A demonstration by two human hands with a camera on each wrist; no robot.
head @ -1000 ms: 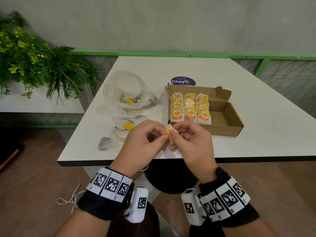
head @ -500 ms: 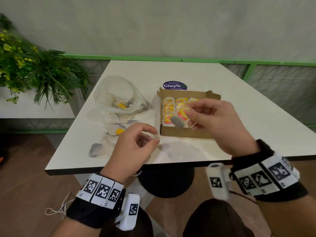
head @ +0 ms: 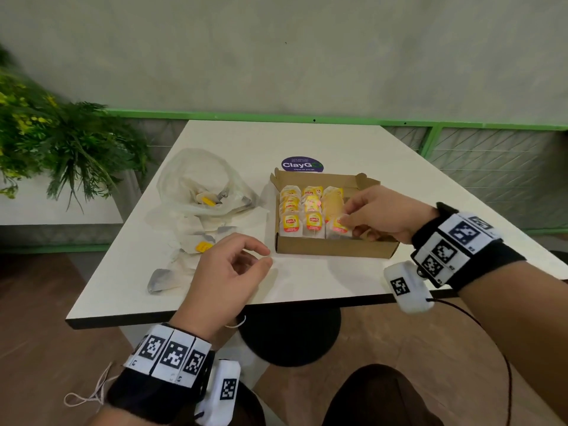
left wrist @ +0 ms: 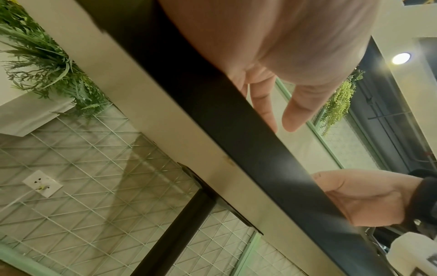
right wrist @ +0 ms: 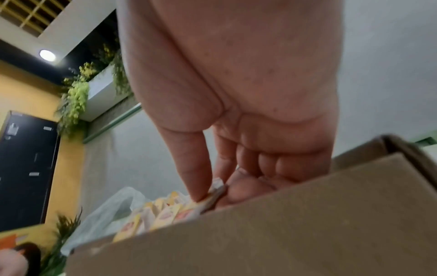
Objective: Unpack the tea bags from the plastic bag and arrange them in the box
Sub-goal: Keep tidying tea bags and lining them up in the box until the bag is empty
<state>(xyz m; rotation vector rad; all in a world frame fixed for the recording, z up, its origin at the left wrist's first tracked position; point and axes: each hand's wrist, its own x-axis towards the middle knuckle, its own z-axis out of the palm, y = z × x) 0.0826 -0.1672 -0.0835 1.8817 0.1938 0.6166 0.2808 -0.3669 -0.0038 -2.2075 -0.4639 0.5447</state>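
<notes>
Here, yellow-tagged tea bags (head: pixel 313 210) upright, three rows

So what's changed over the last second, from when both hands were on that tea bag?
The right hand carried the tea bag away from the left hand and forward into the cardboard box, and now pinches it at the front of the right-hand row. The left hand let go and hovers empty by the table's near edge. The plastic bag and loose tea bags stayed put.

Black wristbands (head: pixel 467 250) with square-code tags, white wrist cameras (head: pixel 405 287)
</notes>
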